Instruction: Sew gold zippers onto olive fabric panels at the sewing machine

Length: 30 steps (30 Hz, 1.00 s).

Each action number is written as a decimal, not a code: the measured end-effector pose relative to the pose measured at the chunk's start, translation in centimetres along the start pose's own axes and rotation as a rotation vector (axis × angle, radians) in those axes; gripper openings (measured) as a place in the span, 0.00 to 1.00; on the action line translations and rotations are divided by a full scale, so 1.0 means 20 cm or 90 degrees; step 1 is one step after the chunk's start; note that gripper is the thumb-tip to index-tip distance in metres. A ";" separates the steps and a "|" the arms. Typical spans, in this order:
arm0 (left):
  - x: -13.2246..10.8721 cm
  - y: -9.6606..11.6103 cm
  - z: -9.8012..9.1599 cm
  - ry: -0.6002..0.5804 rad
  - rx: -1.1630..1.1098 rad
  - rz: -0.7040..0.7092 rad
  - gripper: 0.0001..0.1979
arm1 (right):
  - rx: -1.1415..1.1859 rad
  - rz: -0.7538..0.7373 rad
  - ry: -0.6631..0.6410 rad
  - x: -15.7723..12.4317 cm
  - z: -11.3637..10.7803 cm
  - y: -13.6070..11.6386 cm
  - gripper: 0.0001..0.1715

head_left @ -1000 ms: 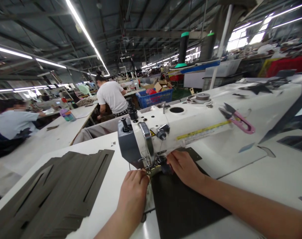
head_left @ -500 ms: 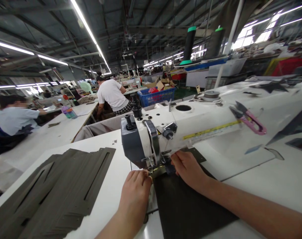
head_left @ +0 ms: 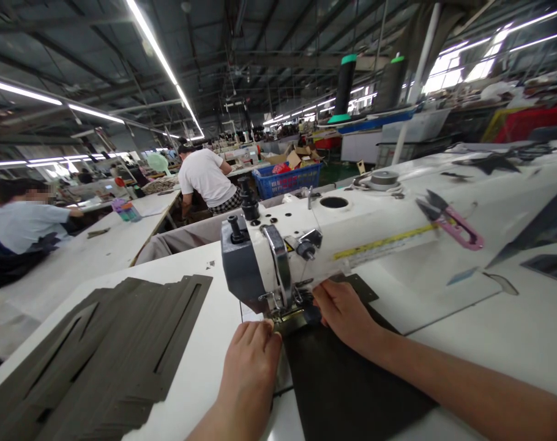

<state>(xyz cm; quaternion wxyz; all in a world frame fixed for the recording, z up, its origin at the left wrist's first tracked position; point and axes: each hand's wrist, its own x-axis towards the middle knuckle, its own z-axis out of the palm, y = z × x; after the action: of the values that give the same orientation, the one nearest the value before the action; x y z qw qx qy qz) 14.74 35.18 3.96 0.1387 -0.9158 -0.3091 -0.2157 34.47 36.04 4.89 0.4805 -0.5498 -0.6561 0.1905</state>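
Observation:
A dark grey-brown fabric panel (head_left: 347, 380) lies under the head of a white sewing machine (head_left: 379, 239) and hangs toward me. At the panel's left edge, just in front of the needle area, my left hand (head_left: 250, 370) is closed with thumb and fingers pinched together. My right hand (head_left: 347, 315) rests on the panel right of the presser foot, fingers curled in and their tips partly hidden by the machine. Both hands hold the panel by its edge or surface near the needle. Small thread snips (head_left: 453, 220) with pink handles lie on the machine arm.
A fanned stack of dark fabric panels (head_left: 104, 343) with slits covers the left of the white table (head_left: 191, 367). Black thread cones (head_left: 343, 89) stand behind the machine. Beyond are a blue crate (head_left: 287, 179), a person in a white shirt (head_left: 205, 177) and another person (head_left: 28, 214) at left.
The view has shifted slightly. Both hands stay closed at nearly the same spots beside the presser foot, and the panel shows little clear movement.

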 end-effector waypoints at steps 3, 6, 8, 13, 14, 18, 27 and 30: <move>0.01 0.01 -0.01 0.017 0.012 0.007 0.08 | -0.001 -0.002 -0.005 0.00 0.00 -0.01 0.21; 0.01 0.02 -0.02 0.037 0.032 0.014 0.09 | -0.022 -0.034 -0.014 -0.04 0.01 -0.03 0.21; 0.01 0.03 -0.02 0.039 0.038 0.013 0.10 | -0.098 -0.139 -0.044 -0.09 0.03 -0.05 0.18; 0.01 0.03 -0.01 0.025 0.034 0.000 0.11 | -0.207 -0.344 -0.124 -0.17 0.09 -0.02 0.19; 0.01 0.02 -0.01 0.024 0.033 0.001 0.10 | -0.207 -0.348 -0.127 -0.17 0.09 -0.02 0.20; 0.02 0.01 -0.01 0.022 0.026 0.009 0.10 | -0.208 -0.345 -0.127 -0.14 0.10 0.00 0.19; 0.03 -0.02 0.02 0.028 0.000 0.004 0.09 | -0.214 -0.315 -0.150 -0.11 0.11 -0.01 0.15; 0.04 -0.02 0.02 0.037 0.003 0.003 0.09 | -0.228 -0.326 -0.138 -0.10 0.11 0.00 0.15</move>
<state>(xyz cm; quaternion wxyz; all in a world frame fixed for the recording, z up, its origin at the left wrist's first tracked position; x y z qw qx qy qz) 15.19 36.11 4.08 0.1499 -0.9096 -0.3034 -0.2410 32.46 34.84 2.95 0.3360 -0.4192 -0.8434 0.0024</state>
